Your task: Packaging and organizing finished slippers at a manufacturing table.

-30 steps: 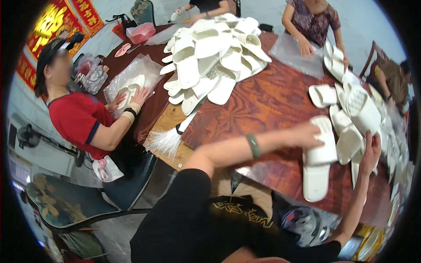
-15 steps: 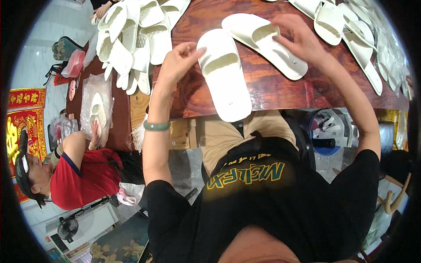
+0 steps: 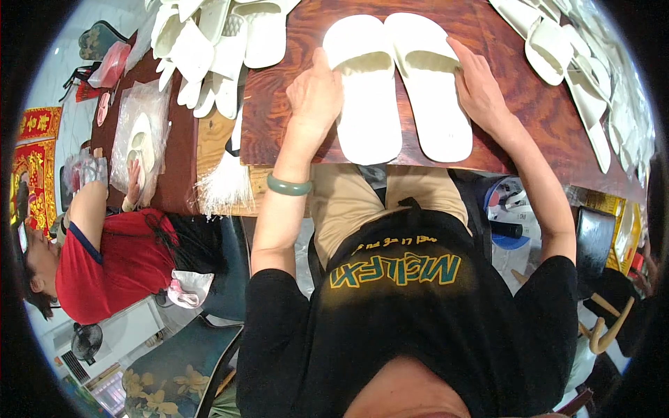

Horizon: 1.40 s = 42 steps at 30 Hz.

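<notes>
Your left hand [image 3: 317,94] is clamping the left slide sandal [image 3: 369,108] at the outer side of its strap, while your right hand [image 3: 481,87] is gripping the right slide sandal [image 3: 439,104] likewise. Both are lying on the wood counter [image 3: 268,108], side by side near its front edge. Their toes are pointing away from you, and their long axes are running toward your body, spreading apart slightly at the heels. You are handling two sandals and wearing one green bangle [image 3: 288,185]. Two sandal heaps, left heap [image 3: 265,38] and right heap [image 3: 549,52], are overlapping too much for counting.
</notes>
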Tool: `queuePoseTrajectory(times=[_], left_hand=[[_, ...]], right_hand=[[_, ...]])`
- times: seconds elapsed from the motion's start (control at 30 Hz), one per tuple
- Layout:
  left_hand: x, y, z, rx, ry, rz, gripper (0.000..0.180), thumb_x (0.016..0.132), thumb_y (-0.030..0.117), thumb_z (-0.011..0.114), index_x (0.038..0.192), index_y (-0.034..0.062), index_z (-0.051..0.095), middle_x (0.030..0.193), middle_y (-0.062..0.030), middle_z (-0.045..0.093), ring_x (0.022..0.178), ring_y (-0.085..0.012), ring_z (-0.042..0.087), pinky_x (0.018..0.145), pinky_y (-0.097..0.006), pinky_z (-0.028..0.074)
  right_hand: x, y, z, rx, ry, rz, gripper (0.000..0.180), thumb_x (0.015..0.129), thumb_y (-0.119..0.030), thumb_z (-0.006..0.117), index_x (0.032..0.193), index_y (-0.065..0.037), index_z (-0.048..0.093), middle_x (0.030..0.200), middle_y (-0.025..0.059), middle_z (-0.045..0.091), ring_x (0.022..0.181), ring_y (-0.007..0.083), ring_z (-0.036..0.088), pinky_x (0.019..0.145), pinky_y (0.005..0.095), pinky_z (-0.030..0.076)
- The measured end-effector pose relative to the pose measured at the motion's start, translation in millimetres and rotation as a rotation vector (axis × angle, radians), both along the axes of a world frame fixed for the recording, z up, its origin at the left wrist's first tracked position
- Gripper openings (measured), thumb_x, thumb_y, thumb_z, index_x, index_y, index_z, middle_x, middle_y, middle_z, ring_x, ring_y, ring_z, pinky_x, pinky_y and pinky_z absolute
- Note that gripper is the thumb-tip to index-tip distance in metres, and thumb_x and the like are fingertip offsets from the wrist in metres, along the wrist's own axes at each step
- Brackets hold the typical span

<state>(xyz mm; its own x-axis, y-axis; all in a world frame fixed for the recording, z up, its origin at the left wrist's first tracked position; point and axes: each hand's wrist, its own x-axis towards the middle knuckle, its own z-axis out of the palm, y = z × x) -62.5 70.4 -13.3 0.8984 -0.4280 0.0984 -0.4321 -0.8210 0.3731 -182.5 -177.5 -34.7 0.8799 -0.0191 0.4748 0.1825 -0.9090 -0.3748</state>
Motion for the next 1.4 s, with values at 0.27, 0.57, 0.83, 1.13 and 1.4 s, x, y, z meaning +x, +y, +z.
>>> queuePoseTrajectory(times=[0.27,0.57,0.83,1.13,1.4], left_hand=[[-29,48,41,-0.248,0.136,0.108,0.041,0.088,0.033,0.049,0.11,-0.0001,0.045,0.084,-0.0244,0.061,0.08,-0.0401,0.061,0.067,-0.047,0.048],[-97,22,82,-1.234,0.615,-0.528,0.027,0.098,0.021,0.032,0.105,0.0002,0.048,0.081,-0.0059,0.053,0.069,-0.0125,0.052,0.061,-0.027,0.044],[-75,49,56,-1.522,0.68,-0.358,0.029,0.099,0.025,0.034,0.105,0.001,0.05,0.067,0.0001,0.052,0.064,-0.0063,0.049,0.055,-0.022,0.041],[-57,50,52,-1.14,0.372,-0.247,0.028,0.094,0.027,0.045,0.086,0.001,0.053,0.072,-0.0026,0.055,0.068,-0.0108,0.05,0.06,-0.029,0.042],[89,27,35,-0.795,0.214,-0.366,0.031,0.092,0.03,0.048,0.084,0.0034,0.062,0.076,-0.0019,0.061,0.071,-0.0131,0.057,0.062,-0.029,0.046]], right_hand=[[0,45,54,-0.03,-0.054,0.045,0.047,0.083,-0.001,0.05,0.129,0.001,0.038,0.133,0.0224,0.037,0.121,0.0387,0.037,0.102,0.0427,0.031],[-40,115,54,1.148,0.584,0.568,0.054,0.077,-0.008,0.057,0.126,0.003,0.038,0.105,0.008,0.054,0.094,0.0146,0.054,0.081,0.0267,0.043],[-61,100,72,0.937,0.799,0.371,0.018,0.092,-0.014,0.05,0.097,0.001,0.058,0.06,-0.0002,0.051,0.046,0.005,0.042,0.043,0.0195,0.034],[-92,77,103,0.923,0.797,0.273,0.017,0.09,-0.011,0.053,0.095,0.004,0.059,0.066,0.0038,0.055,0.058,0.0096,0.049,0.056,0.0195,0.037],[-46,79,111,0.936,0.927,0.085,0.02,0.09,-0.016,0.054,0.095,0.001,0.063,0.066,0.0029,0.061,0.045,0.0034,0.042,0.039,0.0175,0.031]])
